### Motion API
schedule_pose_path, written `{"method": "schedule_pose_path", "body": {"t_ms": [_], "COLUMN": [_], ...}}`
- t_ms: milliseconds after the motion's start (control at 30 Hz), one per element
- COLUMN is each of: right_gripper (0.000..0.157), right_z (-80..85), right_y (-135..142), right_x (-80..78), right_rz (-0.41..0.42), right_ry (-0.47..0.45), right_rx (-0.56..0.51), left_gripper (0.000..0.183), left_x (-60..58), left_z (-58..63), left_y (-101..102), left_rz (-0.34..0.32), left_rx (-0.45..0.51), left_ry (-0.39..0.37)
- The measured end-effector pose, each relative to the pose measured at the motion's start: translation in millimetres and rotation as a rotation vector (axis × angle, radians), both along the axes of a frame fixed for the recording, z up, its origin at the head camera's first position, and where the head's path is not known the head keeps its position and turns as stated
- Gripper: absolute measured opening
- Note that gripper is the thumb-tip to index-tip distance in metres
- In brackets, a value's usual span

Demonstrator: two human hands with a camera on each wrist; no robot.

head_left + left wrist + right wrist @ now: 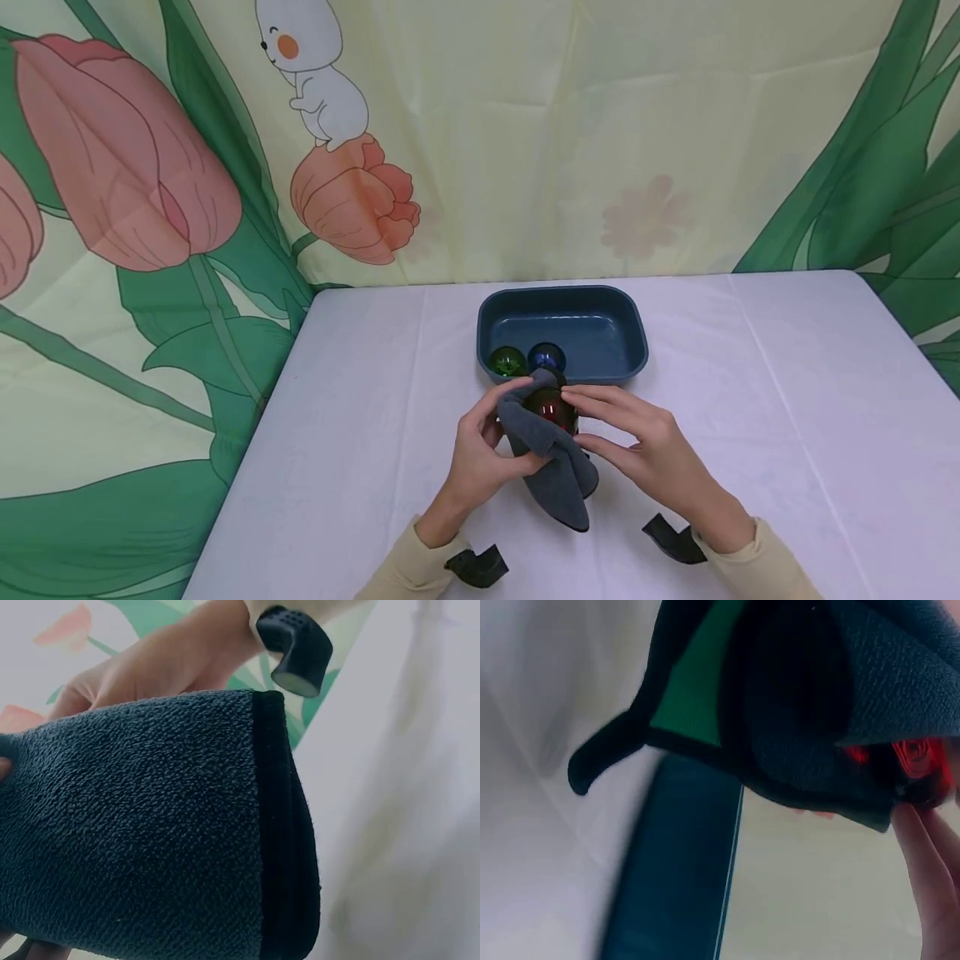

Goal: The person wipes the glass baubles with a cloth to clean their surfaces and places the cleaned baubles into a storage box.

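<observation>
My left hand (480,454) grips a dark grey-blue cloth (557,477), with the thumb on its near side and fingers behind. A shiny red glass ball (553,406) sits in a fold of this cloth, partly covered. My right hand (648,437) pinches the ball's right side between fingertips and thumb. In the left wrist view the cloth (150,825) fills much of the picture, its black hem facing right, and hides the ball. The right wrist view catches the red ball (919,761) under the cloth, fingers (922,859) right against it.
Just beyond the hands stands a dark blue rectangular tray (561,292). A green glass ball (507,361) and a blue one (547,357) lie in its near left part. A white cloth covers the table (375,417); behind it hangs a printed curtain (525,167).
</observation>
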State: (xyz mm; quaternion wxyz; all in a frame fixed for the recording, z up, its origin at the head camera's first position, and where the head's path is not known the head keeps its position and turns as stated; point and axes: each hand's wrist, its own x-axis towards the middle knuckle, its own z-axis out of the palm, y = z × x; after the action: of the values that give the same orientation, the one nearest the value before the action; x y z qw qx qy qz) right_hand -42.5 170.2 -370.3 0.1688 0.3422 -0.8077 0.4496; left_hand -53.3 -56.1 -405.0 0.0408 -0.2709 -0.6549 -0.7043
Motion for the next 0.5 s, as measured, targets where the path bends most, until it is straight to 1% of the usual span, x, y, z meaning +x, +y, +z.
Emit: {"method": "schedule_pose_path", "body": {"t_ms": [67, 100, 167, 267, 333, 400, 500], "right_gripper": [0.048, 0.048, 0.048, 0.041, 0.036, 0.034, 0.034], "right_z": [0.3, 0.3, 0.5, 0.7, 0.7, 0.1, -0.4], "right_y": [0.8, 1.0, 0.6, -1.1, -2.2, -3.0, -3.6], "right_x": [-0.2, -0.7, -2.2, -4.8, -5.8, -6.1, -5.3], "right_rz": [-0.007, -0.005, 0.005, 0.051, 0.078, 0.095, 0.088], "right_ry": [-0.005, 0.016, 0.100, 0.267, 0.339, 0.373, 0.373], "right_rx": [0.025, 0.035, 0.050, 0.044, 0.038, 0.029, 0.026], "left_gripper": [0.068, 0.068, 0.067, 0.067, 0.066, 0.066, 0.066], "left_x": [-0.6, -0.8, -1.0, 0.1, 1.2, 2.3, 3.6], "left_z": [0.1, 0.3, 0.7, 1.2, 1.1, 1.1, 0.9], "left_y": [0.6, 0.8, 1.4, 2.2, 2.4, 2.6, 2.7], "left_rz": [0.004, 0.007, 0.016, 0.031, 0.041, 0.044, 0.045], "left_rx": [0.013, 0.018, 0.026, 0.030, 0.028, 0.028, 0.025], "left_ry": [0.009, 0.012, 0.004, -0.019, -0.029, -0.031, -0.034]}}
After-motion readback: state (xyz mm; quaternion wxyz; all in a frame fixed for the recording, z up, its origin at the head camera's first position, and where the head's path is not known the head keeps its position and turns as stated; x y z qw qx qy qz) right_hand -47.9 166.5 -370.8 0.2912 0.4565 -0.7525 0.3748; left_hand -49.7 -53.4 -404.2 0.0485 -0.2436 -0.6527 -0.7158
